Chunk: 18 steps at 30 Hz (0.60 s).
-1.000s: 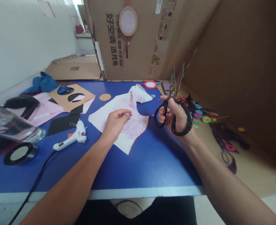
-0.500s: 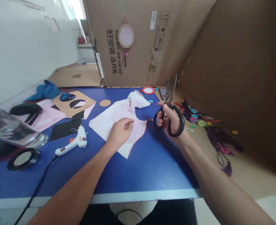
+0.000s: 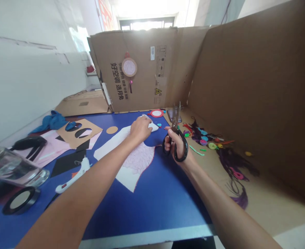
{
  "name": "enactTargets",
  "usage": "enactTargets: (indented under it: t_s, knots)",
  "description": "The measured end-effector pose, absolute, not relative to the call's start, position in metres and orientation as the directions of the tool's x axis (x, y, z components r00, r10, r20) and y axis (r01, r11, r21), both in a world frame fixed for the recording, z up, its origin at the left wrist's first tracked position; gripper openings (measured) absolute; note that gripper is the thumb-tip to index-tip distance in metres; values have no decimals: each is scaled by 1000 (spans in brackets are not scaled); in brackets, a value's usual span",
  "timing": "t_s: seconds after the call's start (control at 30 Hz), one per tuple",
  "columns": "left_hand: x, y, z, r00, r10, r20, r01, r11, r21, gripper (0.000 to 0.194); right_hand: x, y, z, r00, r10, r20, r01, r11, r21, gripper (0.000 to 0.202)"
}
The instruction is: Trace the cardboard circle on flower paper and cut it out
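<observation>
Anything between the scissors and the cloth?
Between the scissors in the right hand and the near right edge of the cloth, nothing visible. By its far corner, a small blue piece lies on the table, on the scissors' side.

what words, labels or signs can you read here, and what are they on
"好空调 选月兔": big dark print on the back cardboard.
Smaller column beside it: too blurred to read surely, partly covered by the hanging disc.
Yellow warning triangle, same cardboard: the mark inside and print beside it are too small.
White sticker and boxed signs, same cardboard: too small.
Red poster, far back: unreadable.
</observation>
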<state>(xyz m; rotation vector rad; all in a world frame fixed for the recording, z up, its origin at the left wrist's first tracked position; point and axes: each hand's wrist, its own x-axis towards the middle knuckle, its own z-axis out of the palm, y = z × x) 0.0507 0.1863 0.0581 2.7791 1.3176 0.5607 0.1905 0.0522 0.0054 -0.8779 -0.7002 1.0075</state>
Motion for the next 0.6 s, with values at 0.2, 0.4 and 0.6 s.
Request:
enactTargets:
  t_s: [0.2, 0.4, 0.6]
  knots:
    - [104, 204, 31, 611, 736, 291, 732, -665, 148, 37, 190, 54, 4, 376, 918, 128, -413, 290, -863, 53]
    - [98, 236, 31, 460, 832, 311, 768, -548, 332, 20, 190, 54, 8, 371, 919, 135, -433, 300, -850, 50]
    - [66, 266, 56, 198, 945, 261, 701, -323, 636, 16, 190, 54, 6, 365, 921, 132, -437, 296, -849, 51]
